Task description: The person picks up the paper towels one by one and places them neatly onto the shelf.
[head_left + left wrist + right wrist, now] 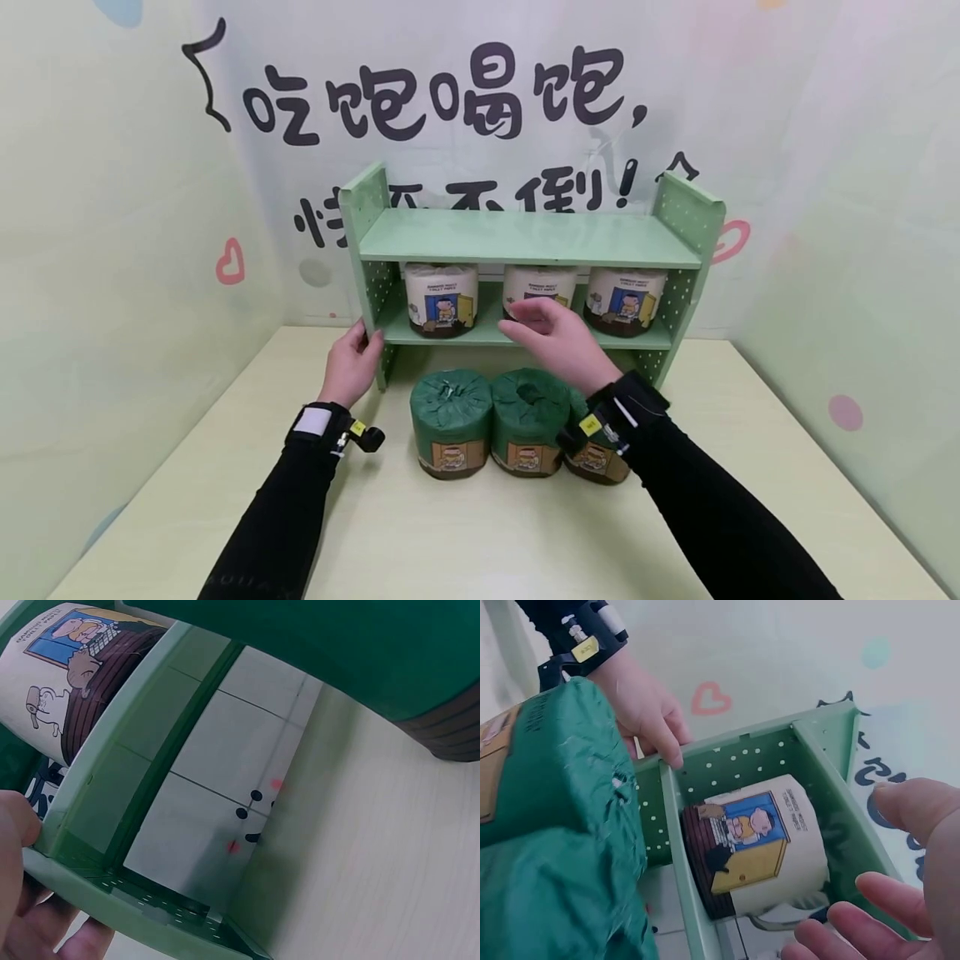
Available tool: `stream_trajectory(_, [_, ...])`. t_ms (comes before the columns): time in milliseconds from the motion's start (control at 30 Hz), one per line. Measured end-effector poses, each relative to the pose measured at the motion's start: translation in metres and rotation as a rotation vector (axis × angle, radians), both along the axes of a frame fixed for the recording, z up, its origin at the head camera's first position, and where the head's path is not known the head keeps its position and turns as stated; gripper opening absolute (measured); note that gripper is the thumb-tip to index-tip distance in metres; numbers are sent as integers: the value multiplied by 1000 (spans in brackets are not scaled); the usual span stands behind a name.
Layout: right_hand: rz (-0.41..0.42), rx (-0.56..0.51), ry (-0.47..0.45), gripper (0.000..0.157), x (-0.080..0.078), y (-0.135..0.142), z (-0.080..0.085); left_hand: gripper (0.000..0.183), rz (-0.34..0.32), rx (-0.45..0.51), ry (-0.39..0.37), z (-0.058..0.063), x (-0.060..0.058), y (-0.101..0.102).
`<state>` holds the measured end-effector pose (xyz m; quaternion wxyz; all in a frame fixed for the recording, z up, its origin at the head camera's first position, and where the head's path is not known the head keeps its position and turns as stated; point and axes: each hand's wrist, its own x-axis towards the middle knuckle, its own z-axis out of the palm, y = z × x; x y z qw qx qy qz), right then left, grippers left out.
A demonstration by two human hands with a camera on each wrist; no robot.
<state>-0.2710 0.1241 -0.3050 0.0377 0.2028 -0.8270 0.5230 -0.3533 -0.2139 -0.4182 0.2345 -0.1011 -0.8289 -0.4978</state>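
My left hand (351,367) grips the left side panel of a green shelf (525,237), thumb in front and fingers behind it. On the middle board stand a white toilet paper roll (442,302) at the left, another toilet paper roll (528,283) in the centre and a third toilet paper roll (626,300) at the right. My right hand (555,340) hovers before the centre roll, partly hiding it, fingers relaxed and thumb apart. In the right wrist view its palm (930,862) shows nothing held.
Three green-wrapped toilet paper rolls stand in a row before the shelf: a left roll (452,421), a middle roll (529,421) and a right roll (596,458), partly behind my right wrist. They stand on a pale table (465,542). A printed backdrop (450,25) rises behind the shelf.
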Motion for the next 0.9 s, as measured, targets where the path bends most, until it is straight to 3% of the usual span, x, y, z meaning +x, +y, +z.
stream_trajectory(367, [-12,-60,85,53,14,46,-10,44,8,-24,-14,5,4,3])
stream_trajectory(500, [-64,-69,112,51,17,61,-11,54,6,-25,12,12,10,3])
stream_trajectory(667, [-144,-80,131,48,20,82,-10,66,36,-26,87,22,21,3])
stream_trajectory(800, [-208,-126,149,50,23,101,-9,70,65,-7,150,28,36,5])
stream_trajectory(900, [-255,-185,153,52,23,118,-9,66,47,9,194,30,50,10])
